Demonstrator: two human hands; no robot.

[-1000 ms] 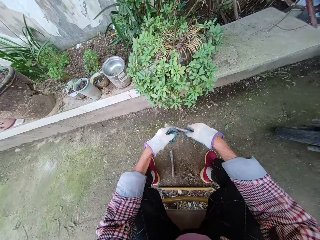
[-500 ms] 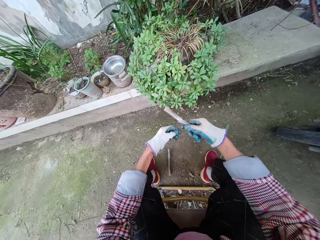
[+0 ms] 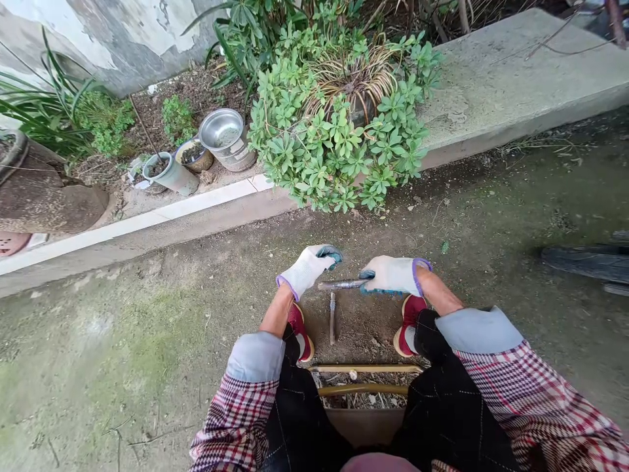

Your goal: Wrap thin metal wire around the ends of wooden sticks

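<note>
Both my hands wear white gloves with teal palms. My right hand (image 3: 393, 275) is closed round one end of a short grey stick (image 3: 341, 285), which lies level and points left, low above the bare earth. My left hand (image 3: 307, 269) hovers just left of the stick's free end, fingers curled, apart from it and holding nothing that I can see. A second thin stick (image 3: 333, 318) lies on the ground between my red shoes (image 3: 299, 331), right under the held one.
A leafy green shrub (image 3: 334, 144) overhangs the concrete kerb ahead. A metal bowl (image 3: 226, 137) and small pots (image 3: 170, 172) stand at the back left. A concrete slab (image 3: 511, 78) runs at the right. A yellowish bar (image 3: 363, 369) crosses below my knees.
My right hand has swung the grey stick down from pointing up-left to level, and lowered it toward the ground. My left hand has let go and drawn slightly left.
</note>
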